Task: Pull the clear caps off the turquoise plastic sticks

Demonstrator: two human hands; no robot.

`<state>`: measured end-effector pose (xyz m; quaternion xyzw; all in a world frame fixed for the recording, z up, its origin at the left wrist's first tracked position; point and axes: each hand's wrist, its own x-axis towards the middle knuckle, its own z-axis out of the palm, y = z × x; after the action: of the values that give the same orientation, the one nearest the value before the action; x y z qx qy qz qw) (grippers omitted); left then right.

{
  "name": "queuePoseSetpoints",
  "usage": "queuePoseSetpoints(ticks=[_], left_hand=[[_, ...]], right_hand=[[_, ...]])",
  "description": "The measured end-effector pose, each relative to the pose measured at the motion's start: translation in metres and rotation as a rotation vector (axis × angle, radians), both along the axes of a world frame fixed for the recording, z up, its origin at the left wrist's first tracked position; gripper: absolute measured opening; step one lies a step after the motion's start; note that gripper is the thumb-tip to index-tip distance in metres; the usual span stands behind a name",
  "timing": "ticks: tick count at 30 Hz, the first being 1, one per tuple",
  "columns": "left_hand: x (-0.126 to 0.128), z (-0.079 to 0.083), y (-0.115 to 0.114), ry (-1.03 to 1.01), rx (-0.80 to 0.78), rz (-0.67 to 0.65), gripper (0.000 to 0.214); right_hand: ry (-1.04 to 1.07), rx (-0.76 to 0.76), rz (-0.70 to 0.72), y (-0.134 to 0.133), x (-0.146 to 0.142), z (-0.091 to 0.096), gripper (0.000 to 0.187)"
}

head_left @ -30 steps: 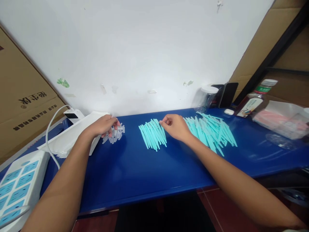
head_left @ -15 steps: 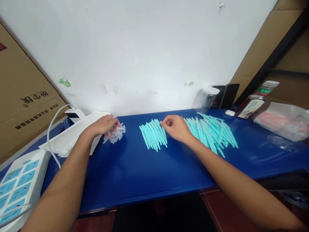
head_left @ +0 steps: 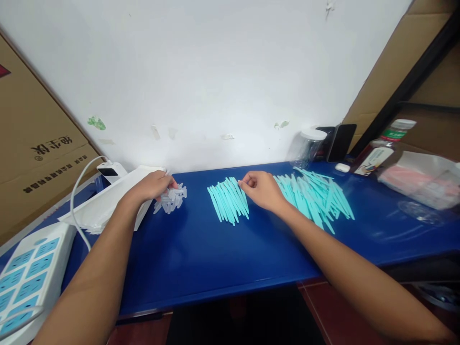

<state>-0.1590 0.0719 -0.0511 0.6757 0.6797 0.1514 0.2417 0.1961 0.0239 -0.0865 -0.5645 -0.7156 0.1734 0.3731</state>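
My left hand [head_left: 157,186] reaches over a small pile of translucent plastic caps [head_left: 174,196], fingers curled in among them. A translucent piece shows beside its index finger, though the fingertips are partly hidden. My right hand [head_left: 262,190] has thumb and forefinger pinched together at the upper end of the rightmost stick in a row of turquoise plastic sticks [head_left: 229,201]. Those sticks lie side by side, slightly slanted. Just right of that hand is a looser, larger heap of turquoise sticks [head_left: 316,196], partly behind the wrist.
The blue table [head_left: 215,268] meets a white wall. A white power strip [head_left: 66,235], a white cable and white plastic bags [head_left: 104,206] lie left. At right stand a clear jar [head_left: 311,148], a phone [head_left: 342,143], a sauce bottle [head_left: 381,148] and a bag with pink contents [head_left: 420,179].
The fingers of my left hand have drawn in slightly over the caps. My right hand and the turquoise sticks stay where they were.
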Motion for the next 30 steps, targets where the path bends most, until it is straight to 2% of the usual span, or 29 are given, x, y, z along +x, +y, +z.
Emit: queuePoseSetpoints(ticks=[4, 11, 15, 20, 30], left_hand=[[0.001, 0.000, 0.000, 0.026, 0.034, -0.004, 0.037], [-0.005, 0.000, 0.004, 0.213, 0.178, -0.117, 0.044], [-0.011, -0.004, 0.007, 0.403, 0.148, -0.106, 0.037], [-0.014, -0.008, 0.005, 0.610, 0.018, -0.020, 0.031], [-0.009, -0.009, 0.001, 0.707, -0.100, 0.007, 0.035]], right_hand=[[0.002, 0.000, -0.006, 0.000, 0.000, 0.002, 0.022], [0.004, 0.006, 0.004, 0.001, 0.001, -0.001, 0.022], [0.005, 0.012, -0.002, 0.002, 0.001, -0.002, 0.022], [0.011, 0.018, -0.005, 0.002, 0.002, -0.001, 0.022], [0.009, 0.020, -0.007, 0.002, 0.003, -0.001, 0.023]])
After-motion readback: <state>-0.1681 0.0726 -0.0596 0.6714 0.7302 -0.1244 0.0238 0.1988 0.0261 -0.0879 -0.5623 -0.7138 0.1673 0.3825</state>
